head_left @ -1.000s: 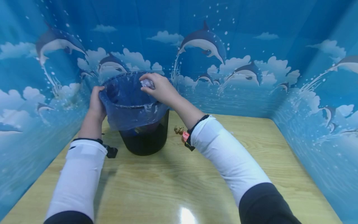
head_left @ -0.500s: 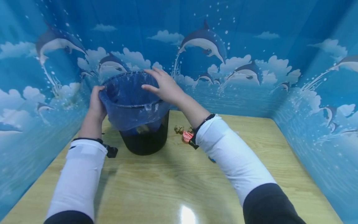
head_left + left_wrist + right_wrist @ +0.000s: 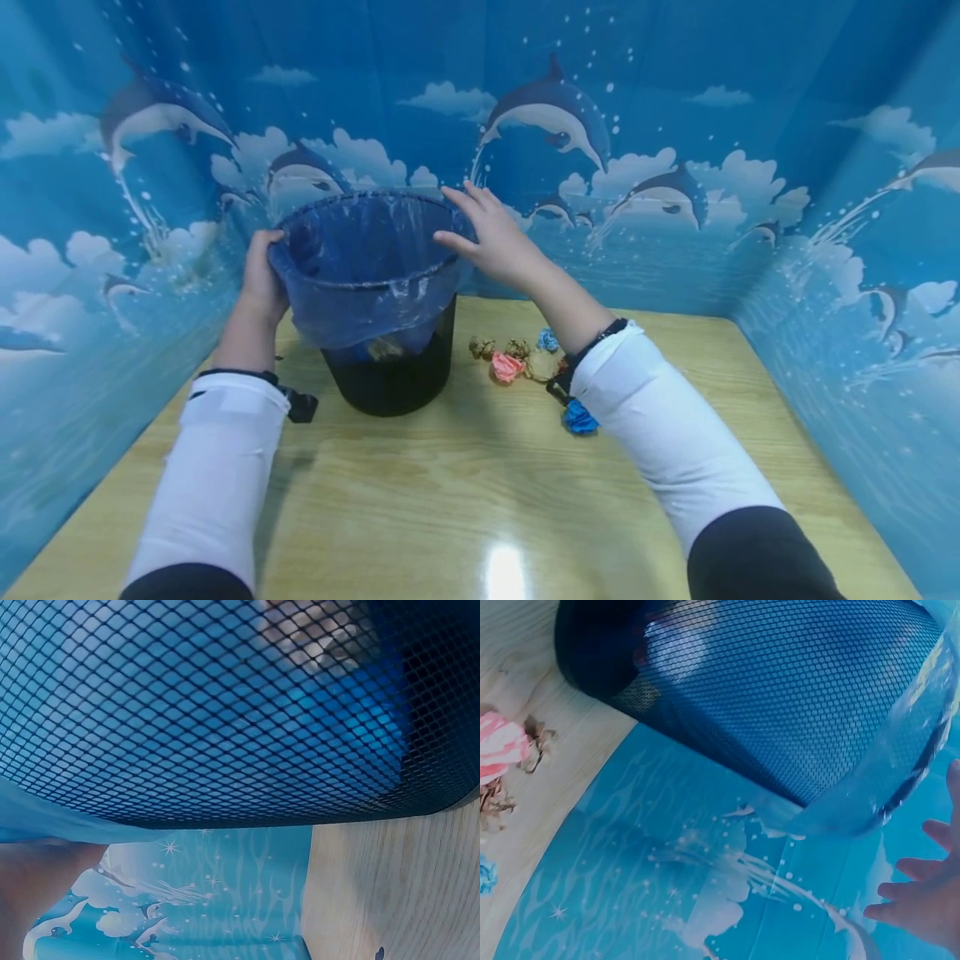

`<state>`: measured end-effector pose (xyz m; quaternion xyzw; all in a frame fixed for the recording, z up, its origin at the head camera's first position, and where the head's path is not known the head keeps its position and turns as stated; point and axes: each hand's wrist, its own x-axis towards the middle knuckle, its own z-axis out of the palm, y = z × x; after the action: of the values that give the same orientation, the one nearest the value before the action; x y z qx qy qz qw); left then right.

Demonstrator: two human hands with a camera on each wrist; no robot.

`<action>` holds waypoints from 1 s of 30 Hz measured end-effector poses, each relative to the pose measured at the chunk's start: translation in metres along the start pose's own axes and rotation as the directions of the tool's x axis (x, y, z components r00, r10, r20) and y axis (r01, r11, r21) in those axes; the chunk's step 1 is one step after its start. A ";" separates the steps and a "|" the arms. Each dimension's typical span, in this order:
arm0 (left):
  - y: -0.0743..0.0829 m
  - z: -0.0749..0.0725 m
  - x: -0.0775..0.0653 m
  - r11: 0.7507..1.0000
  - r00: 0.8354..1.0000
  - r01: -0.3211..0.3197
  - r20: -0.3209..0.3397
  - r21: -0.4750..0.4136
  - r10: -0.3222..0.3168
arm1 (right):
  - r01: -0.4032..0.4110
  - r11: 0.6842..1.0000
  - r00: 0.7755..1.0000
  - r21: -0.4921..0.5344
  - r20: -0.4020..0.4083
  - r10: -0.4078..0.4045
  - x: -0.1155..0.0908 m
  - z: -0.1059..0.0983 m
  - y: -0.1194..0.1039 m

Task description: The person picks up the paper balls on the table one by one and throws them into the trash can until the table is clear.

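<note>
A black mesh wastebasket (image 3: 397,387) stands on the table, lined with a translucent blue bag (image 3: 352,312) folded over its rim. My left hand (image 3: 262,275) grips the left side of the rim, its thumb on top; its other fingers are hidden. Beside the right of the rim, my right hand (image 3: 501,237) has its fingers spread and holds nothing. Through the mesh in the left wrist view shows a blurred pale crumpled thing (image 3: 322,637). Right of the basket lie crumpled paper balls: pink (image 3: 507,367), beige (image 3: 542,365), brown (image 3: 482,347) and blue (image 3: 580,417).
A light blue paper ball (image 3: 548,339) lies farther back, near my right wrist, whose strap hides part of the group. The wooden table (image 3: 420,508) is walled by a dolphin-print curtain (image 3: 645,100) at the back and both sides.
One second ago my right hand pinched a pale purplish crumpled ball over the basket. It has let go and moved right, uncovering more paper balls. My left hand stays on the rim.
</note>
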<state>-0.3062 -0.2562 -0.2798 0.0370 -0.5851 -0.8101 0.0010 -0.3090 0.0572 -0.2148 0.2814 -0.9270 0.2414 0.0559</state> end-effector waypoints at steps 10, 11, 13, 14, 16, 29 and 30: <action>0.000 0.000 -0.004 1.000 1.000 -0.003 -0.008 -0.005 0.003 | -0.036 0.998 0.999 -0.043 -0.012 0.036 -0.020 -0.003 0.016; 0.000 0.000 -0.004 1.000 1.000 -0.005 -0.006 -0.005 0.005 | -0.043 0.998 0.999 -0.051 -0.011 0.042 -0.023 -0.002 0.017; -0.001 0.000 -0.004 1.000 1.000 -0.010 0.007 -0.007 0.010 | -0.058 0.997 0.998 -0.055 -0.011 0.057 -0.028 0.000 0.021; -0.001 0.000 -0.004 1.000 1.000 -0.011 0.013 -0.011 0.011 | -0.066 0.996 0.998 -0.055 -0.010 0.065 -0.031 0.000 0.023; -0.001 0.000 -0.003 1.000 1.000 -0.013 0.016 -0.012 0.013 | -0.084 0.995 0.996 -0.051 -0.011 0.083 -0.037 0.001 0.028; 0.000 0.001 -0.003 1.000 1.000 -0.026 -0.011 0.001 0.026 | -0.149 0.988 0.989 -0.038 0.006 0.149 -0.069 0.009 0.067; 0.000 0.001 -0.003 1.000 1.000 -0.026 -0.016 0.000 0.026 | -0.154 0.987 0.988 -0.038 0.005 0.155 -0.072 0.010 0.070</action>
<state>-0.3036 -0.2546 -0.2795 0.0357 -0.5853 -0.8099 0.0163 -0.2871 0.1386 -0.2695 0.2086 -0.9507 0.2263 0.0384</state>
